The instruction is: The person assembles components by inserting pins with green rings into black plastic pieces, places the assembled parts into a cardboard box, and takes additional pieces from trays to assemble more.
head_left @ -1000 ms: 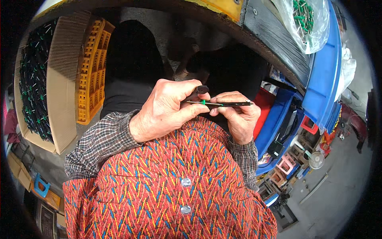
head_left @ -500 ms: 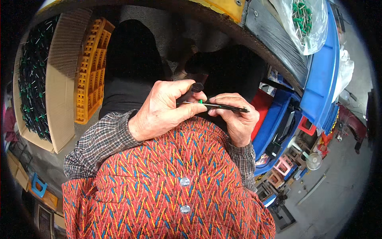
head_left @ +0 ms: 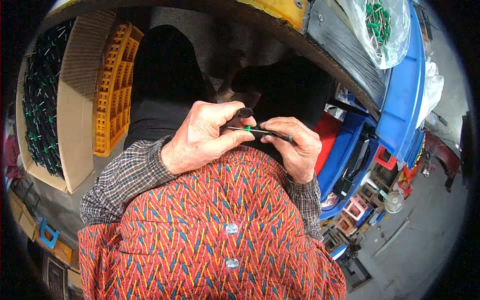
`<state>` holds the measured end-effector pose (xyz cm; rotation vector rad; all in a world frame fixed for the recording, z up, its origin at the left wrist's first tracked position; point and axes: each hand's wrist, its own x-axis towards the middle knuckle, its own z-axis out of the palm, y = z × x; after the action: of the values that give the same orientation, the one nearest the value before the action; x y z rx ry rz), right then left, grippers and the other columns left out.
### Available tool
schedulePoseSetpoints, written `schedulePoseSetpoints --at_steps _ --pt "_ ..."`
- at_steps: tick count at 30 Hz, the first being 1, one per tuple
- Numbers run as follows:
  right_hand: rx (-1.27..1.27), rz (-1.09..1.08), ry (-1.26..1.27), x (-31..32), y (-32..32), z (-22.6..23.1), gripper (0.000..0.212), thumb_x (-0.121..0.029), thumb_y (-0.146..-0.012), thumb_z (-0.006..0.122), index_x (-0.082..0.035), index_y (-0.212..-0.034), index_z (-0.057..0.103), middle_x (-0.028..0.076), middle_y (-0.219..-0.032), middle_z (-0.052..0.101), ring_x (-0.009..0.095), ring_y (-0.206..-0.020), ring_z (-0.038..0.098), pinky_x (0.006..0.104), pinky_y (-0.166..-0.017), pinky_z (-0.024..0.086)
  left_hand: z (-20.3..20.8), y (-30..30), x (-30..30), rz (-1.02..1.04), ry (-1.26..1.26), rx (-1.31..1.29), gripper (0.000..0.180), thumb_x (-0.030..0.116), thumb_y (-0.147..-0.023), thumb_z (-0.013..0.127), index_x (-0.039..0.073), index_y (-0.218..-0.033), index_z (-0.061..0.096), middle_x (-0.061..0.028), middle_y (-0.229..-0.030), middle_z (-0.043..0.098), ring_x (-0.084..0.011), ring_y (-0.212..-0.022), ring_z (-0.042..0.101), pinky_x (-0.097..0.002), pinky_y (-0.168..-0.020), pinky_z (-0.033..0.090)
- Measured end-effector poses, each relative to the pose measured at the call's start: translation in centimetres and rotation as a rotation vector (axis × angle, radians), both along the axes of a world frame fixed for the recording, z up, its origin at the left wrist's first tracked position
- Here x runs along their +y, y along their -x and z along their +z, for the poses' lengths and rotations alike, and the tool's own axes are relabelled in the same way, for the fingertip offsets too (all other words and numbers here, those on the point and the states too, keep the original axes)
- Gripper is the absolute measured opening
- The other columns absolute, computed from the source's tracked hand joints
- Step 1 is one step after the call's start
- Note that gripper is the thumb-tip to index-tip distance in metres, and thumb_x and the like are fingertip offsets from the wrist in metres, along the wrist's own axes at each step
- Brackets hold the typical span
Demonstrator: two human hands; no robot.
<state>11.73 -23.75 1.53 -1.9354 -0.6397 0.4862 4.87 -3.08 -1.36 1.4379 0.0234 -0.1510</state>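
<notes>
"where's the pin (head_left: 236, 128)?"

"between the left hand (head_left: 200, 132) and the right hand (head_left: 300, 147), just at the left grip, which is closed on a dark round-ended piece (head_left: 245, 113). the right grip is closed on a slim black stick (head_left: 272, 133)."

"and its look?"

"thin, straight, silvery, with a bright green collar (head_left: 248, 129)."
</notes>
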Motion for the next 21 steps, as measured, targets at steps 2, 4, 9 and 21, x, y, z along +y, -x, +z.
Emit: schedulePoseSetpoints --at_steps 2,4,9,21 --pt "0.044 0.012 -0.004 0.0 0.0 -0.1 0.016 0.009 -0.075 0.065 0.004 -0.090 0.067 0.015 -0.090 0.068 0.021 -0.080 0.067 0.0274 -0.068 0.054 -0.2 -0.1 0.0 0.012 -0.042 -0.074 0.016 0.005 -0.080 0.072 -0.001 -0.093 0.065 -0.0052 -0.077 0.064 -0.0072 -0.066 0.058 -0.0233 -0.058 0.045" --pt "0.115 -0.002 -0.018 0.0 -0.1 -0.1 0.013 0.008 -0.076 0.065 0.005 -0.088 0.066 0.014 -0.089 0.068 0.018 -0.076 0.066 0.0251 -0.066 0.053 -0.4 -0.1 0.0 0.015 -0.089 -0.146 0.018 0.005 -0.078 0.073 0.000 -0.093 0.066 -0.0070 -0.078 0.065 -0.0100 -0.065 0.060 -0.0239 -0.057 0.046" --pt "0.378 -0.062 -0.066 0.0 -0.1 -0.1 0.006 0.006 -0.081 0.064 0.006 -0.087 0.065 0.011 -0.082 0.065 0.012 -0.068 0.063 0.0224 -0.061 0.052 -0.8 -0.2 0.2 -0.018 -0.233 -0.301 0.020 0.005 -0.075 0.073 0.001 -0.093 0.066 -0.0100 -0.079 0.064 -0.0212 -0.065 0.063 -0.0293 -0.057 0.049" --pt "0.818 -0.083 -0.027 0.1 -0.7 -0.2 0.008 -0.002 -0.088 0.063 0.005 -0.093 0.064 0.004 -0.074 0.062 0.009 -0.060 0.059 0.0218 -0.056 0.049 -2.0 -0.2 0.4 -0.052 -0.478 -0.644 0.023 0.007 -0.071 0.069 0.002 -0.093 0.064 -0.0102 -0.087 0.063 -0.0238 -0.068 0.063 -0.0327 -0.057 0.051"
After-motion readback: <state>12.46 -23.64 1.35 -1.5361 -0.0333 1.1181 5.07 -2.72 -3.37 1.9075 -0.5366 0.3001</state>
